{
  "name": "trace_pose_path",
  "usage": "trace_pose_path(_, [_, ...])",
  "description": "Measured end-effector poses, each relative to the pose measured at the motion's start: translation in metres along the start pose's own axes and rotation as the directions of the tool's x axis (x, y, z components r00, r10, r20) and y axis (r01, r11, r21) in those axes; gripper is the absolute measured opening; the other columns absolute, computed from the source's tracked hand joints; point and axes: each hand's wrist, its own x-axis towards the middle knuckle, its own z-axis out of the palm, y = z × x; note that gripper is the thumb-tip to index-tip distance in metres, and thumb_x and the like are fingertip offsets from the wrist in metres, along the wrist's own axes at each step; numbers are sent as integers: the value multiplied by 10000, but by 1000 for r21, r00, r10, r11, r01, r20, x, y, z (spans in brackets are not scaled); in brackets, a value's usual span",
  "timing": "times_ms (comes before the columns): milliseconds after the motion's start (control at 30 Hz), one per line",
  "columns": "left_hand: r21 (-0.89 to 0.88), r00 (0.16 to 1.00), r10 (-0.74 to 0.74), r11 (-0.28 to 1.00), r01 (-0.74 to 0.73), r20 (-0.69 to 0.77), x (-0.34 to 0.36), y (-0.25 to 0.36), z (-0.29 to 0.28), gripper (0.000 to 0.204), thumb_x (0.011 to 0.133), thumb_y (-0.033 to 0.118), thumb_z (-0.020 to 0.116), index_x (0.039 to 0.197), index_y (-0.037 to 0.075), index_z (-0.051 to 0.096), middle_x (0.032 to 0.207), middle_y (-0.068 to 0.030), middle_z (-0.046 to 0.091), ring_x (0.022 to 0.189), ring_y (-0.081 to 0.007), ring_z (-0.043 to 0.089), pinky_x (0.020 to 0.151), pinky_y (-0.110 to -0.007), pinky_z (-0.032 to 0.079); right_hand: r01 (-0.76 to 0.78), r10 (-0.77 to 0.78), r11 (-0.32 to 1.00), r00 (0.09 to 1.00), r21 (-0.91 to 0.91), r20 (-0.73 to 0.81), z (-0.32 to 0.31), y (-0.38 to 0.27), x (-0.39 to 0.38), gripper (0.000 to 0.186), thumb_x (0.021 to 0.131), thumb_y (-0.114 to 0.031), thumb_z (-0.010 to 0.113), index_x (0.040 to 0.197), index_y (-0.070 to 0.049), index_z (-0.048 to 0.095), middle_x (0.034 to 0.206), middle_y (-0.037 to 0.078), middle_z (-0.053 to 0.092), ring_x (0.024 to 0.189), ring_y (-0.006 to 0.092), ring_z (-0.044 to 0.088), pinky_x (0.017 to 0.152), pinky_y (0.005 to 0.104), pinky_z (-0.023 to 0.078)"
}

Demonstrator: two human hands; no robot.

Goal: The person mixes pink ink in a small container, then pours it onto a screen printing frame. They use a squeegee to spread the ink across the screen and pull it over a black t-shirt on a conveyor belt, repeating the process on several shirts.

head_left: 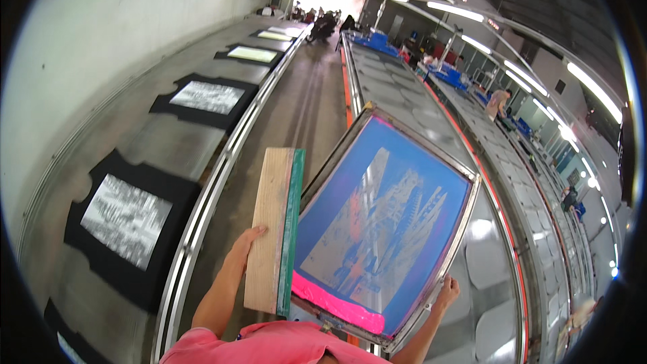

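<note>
My left hand [252, 234] is closed on a wooden squeegee [268, 222] with a green blade, held upright at the left of a printing screen. My right hand [447, 290] grips the right edge of that screen [421, 152], near its lower corner. A blue mesh fills its worn metal frame, with a pale stencil pattern in the middle. Along the mesh's near end lies a thick band of bright pink ink [337, 302]. The screen is tilted in front of me, between the two tables. Most of the left fingers are hidden behind the squeegee.
On the long table at left lie several black shirt pieces [172, 212] with grey-white prints. A metal rail [195, 232] edges that table. To the right runs another long table [482, 256] with grey pads and a red-orange edge. A motorbike [322, 28] stands far down the aisle; a person [497, 104] works at right.
</note>
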Motion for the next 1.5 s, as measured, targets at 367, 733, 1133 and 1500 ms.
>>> trace_pose_path(367, [-192, 981, 82, 975, -116, -178, 288, 120, -12, 549, 797, 341, 693, 1186, -23, 562, 1022, -162, 655, 878, -245, 657, 779, -381, 534, 130, -114, 989, 974, -68, 198, 377, -101, 201, 289, 869, -235, 643, 839, 50, 678, 593, 80, 549, 570, 171, 481, 562, 355, 396])
trace_pose_path(733, [-244, 997, 33, 968, -50, -73, 642, 296, 21, 519, 795, 354, 703, 1143, -16, 593, 954, -141, 680, 815, -243, 671, 760, -369, 548, 37, -39, 999, 990, 18, 135, 666, -169, 351, 271, 889, -245, 628, 829, 17, 663, 637, 0, 488, 575, 97, 413, 519, 294, 325])
trace_pose_path(1133, [-52, 987, 124, 990, -130, -106, 1006, 453, 91, 493, 803, 364, 683, 1113, -14, 617, 938, -147, 684, 777, -233, 672, 707, -356, 536, -14, 9, 999, 996, 52, 89, 1020, -201, 566, 266, 882, -231, 626, 807, 23, 656, 616, -10, 454, 571, 90, 398, 515, 293, 308])
trace_pose_path(1500, [-189, 978, 125, 970, -157, -168, 1303, 554, 71, 486, 819, 360, 674, 1109, -27, 631, 934, -142, 697, 763, -213, 687, 704, -338, 548, 44, -71, 993, 966, 111, 249, 1355, -296, 729, 258, 893, -216, 617, 725, -21, 600, 589, -43, 395, 532, 70, 334, 475, 285, 249])
